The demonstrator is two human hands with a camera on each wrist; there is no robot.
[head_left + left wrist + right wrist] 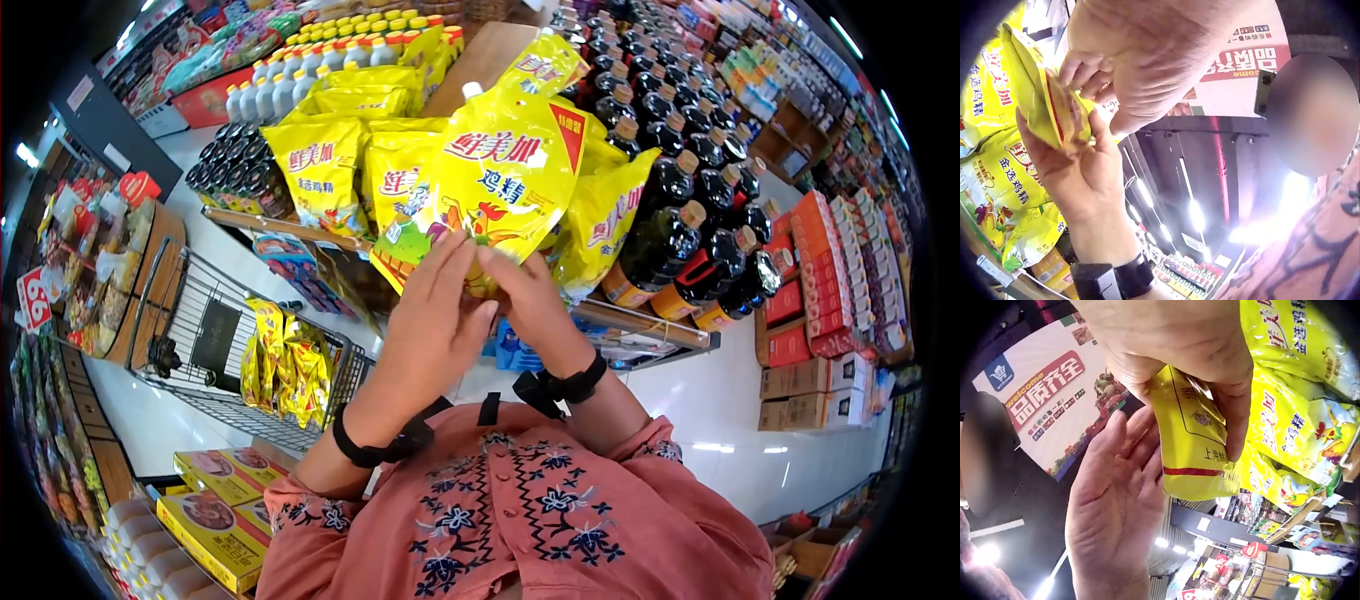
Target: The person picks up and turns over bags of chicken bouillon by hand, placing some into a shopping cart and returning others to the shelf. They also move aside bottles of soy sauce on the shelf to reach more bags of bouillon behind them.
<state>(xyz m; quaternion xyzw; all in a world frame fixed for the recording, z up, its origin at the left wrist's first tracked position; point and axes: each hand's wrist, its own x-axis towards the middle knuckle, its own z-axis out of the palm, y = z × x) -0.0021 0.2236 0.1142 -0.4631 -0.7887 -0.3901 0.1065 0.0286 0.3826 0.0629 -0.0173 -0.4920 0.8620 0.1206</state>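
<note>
A yellow bag labelled in red Chinese characters, with a rooster printed on it [500,165], is tilted up before me. My left hand [435,315] lies along its lower front, fingers touching the bag and thumb apart from it. On the other side, my right hand [535,305] grips the bottom end. In the right wrist view, the right hand [1191,344] has thumb and fingers on opposite sides of the bag [1194,450]; there the left palm [1116,506] faces the camera. Similar yellow bags [320,170] stand behind.
A shopping cart [205,320] with several yellow bags [290,365] inside stands to my left. Dark bottles [680,240] crowd the display at right; white bottles with yellow caps [285,95] stand at back left. Red boxes [825,270] are stacked further right.
</note>
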